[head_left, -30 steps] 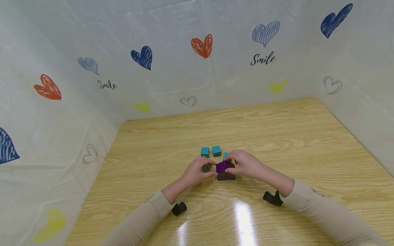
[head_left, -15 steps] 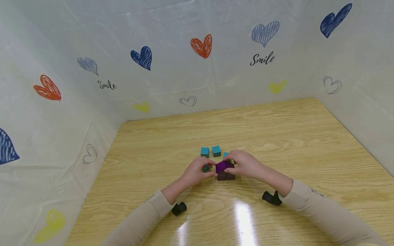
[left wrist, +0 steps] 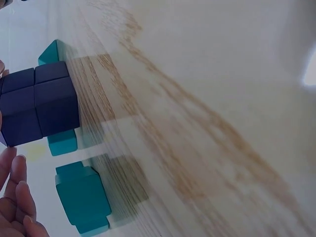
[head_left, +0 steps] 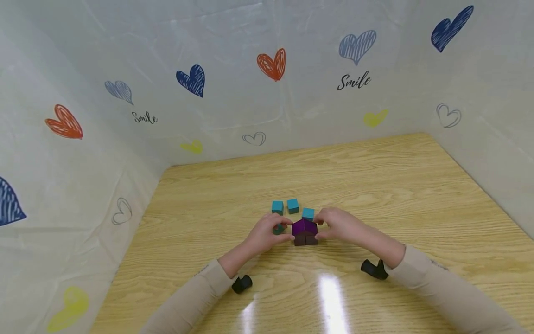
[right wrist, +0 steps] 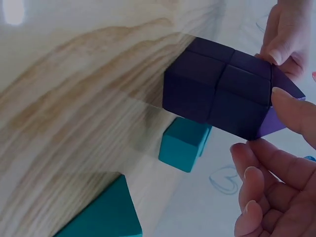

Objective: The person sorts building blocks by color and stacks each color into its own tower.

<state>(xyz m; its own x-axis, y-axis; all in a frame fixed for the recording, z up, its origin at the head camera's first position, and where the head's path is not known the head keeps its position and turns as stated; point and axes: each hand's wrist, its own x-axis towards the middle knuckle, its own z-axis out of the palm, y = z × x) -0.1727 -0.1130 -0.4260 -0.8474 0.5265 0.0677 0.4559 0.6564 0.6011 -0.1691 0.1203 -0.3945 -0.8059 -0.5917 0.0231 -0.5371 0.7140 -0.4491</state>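
A compact stack of dark purple blocks (head_left: 305, 233) stands on the wooden table, topped by brighter purple wedges (head_left: 304, 226) that meet in a roof-like peak. My left hand (head_left: 269, 230) pinches its left side between thumb and forefinger. On the opposite side my right hand (head_left: 339, 226) holds it the same way; in the right wrist view, its thumb lies on a purple wedge (right wrist: 275, 120) and its forefinger touches the lower corner. Dark block faces (left wrist: 39, 101) sit close together in the left wrist view. A teal piece (head_left: 278, 228) is partly hidden under my left hand.
Behind the stack are three teal-blue cubes, at left (head_left: 277, 207), middle (head_left: 293, 205) and right (head_left: 308, 213). A teal wedge (right wrist: 106, 212) shows in the right wrist view. Black wrist mounts (head_left: 242, 284) hang below both cuffs. A heart-printed sheet (head_left: 225, 106) encloses the table's back and sides.
My right hand has drawn back to the right from the front of the purple blocks, uncovering their right half and the cube behind. My left hand has stayed in place.
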